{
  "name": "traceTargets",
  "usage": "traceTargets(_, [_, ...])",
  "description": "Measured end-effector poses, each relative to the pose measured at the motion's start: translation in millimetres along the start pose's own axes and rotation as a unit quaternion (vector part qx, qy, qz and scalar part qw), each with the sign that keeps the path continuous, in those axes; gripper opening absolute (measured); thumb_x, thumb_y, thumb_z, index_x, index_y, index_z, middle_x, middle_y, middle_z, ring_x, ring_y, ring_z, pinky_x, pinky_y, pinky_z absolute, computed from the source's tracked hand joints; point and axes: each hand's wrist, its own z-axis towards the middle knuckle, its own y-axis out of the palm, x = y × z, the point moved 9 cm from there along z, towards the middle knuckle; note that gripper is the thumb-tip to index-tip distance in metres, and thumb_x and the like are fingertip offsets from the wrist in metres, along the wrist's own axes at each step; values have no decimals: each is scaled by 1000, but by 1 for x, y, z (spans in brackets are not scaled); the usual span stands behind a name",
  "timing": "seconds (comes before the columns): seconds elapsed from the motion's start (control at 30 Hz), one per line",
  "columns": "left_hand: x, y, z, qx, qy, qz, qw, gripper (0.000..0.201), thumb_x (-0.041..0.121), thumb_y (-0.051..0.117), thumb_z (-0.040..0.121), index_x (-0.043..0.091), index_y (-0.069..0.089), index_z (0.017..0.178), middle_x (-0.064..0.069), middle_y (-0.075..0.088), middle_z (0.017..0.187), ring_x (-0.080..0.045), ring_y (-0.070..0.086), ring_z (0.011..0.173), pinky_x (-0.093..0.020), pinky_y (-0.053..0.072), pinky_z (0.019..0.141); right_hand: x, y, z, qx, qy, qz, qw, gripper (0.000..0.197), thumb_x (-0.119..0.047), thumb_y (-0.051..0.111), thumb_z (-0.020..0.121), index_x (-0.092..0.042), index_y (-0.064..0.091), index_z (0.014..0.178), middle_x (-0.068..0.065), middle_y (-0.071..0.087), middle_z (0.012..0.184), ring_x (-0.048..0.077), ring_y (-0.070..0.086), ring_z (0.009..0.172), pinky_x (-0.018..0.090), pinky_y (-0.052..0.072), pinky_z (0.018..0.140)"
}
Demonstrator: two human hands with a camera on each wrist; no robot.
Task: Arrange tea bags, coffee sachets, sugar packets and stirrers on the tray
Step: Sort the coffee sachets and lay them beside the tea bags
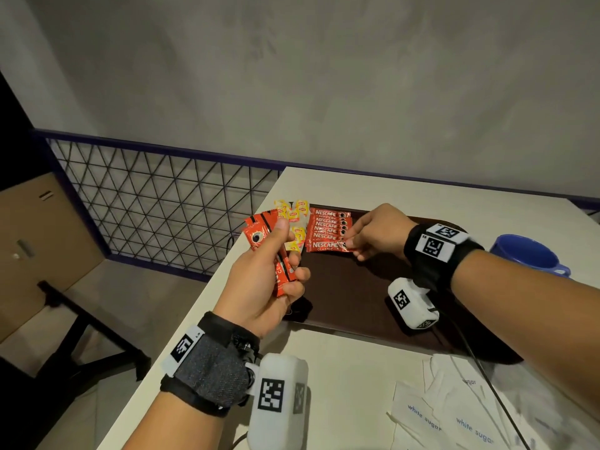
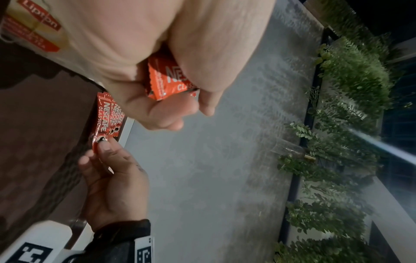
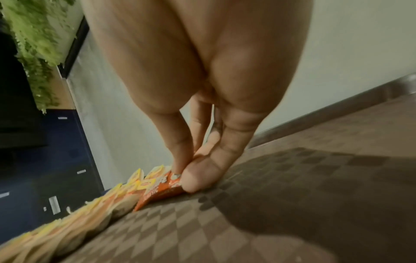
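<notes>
Left hand (image 1: 259, 287): raised above the table's left edge, just off the tray's left end; thumb and curled fingers clamp a fanned bunch of red coffee sachets (image 1: 259, 233), whose tops stick up past the thumb and whose lower ends poke out under the fingers in the left wrist view.
Right hand (image 1: 378, 232): low over the tray's far-left part; thumb and fingertips pinch the right end of the nearest sachet (image 1: 328, 246), which lies flat on the tray.
Row of sachets (image 1: 331, 224): laid on the tray by its far-left corner, overlapping one another front to back, labels up; the pinched sachet is the near one of the row.
Tea bags (image 1: 297, 222): yellow-tagged, heaped along the tray's far-left edge, just left of the sachet row and touching it.
Tray (image 1: 350, 287): dark brown, chequered surface, lying across the middle of the white table (image 1: 341, 368); its near and right parts are bare.
Sugar packets (image 1: 454, 414): white paper, printed "white sugar", loosely piled on the table at its near-right corner, off the tray.
Mug (image 1: 526, 258): blue, standing on the table beyond the right forearm, by the tray's right end.
Stirrers: cannot tell where they are.
</notes>
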Motion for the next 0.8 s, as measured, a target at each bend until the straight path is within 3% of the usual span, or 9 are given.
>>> traceTargets(0.13, [0, 1, -1, -4, 1, 1, 1000, 32, 41, 71, 84, 15, 61, 99, -3, 49, 70, -12, 49, 52, -15, 32, 35, 3, 6, 6, -4, 13, -38, 999, 7, 3, 79, 85, 1, 76, 91, 16, 76, 89, 22, 73, 67, 25, 60, 54])
traceTargets(0.37, [1, 2, -2, -2, 4, 6, 1000, 28, 40, 70, 90, 15, 62, 98, -3, 49, 70, -12, 48, 53, -15, 32, 35, 1, 7, 11, 10, 10, -73, 997, 12, -2, 85, 81, 0, 76, 89, 15, 77, 87, 21, 75, 69, 25, 60, 55])
traceTargets(0.57, [2, 2, -4, 2, 3, 6, 1000, 30, 40, 72, 86, 14, 63, 97, -3, 49, 69, -12, 49, 53, -15, 32, 35, 3, 8, 12, 16, 20, -84, 996, 19, -4, 88, 78, 1, 75, 92, 14, 78, 87, 22, 77, 74, 30, 64, 63])
traceTargets(0.8, [1, 3, -4, 4, -7, 5, 1000, 24, 34, 71, 89, 13, 62, 96, -4, 49, 70, -14, 49, 53, -15, 33, 34, 3, 6, 9, 23, 18, -79, 996, 19, -5, 88, 79, 1, 76, 92, 15, 78, 88, 22, 77, 74, 25, 60, 55])
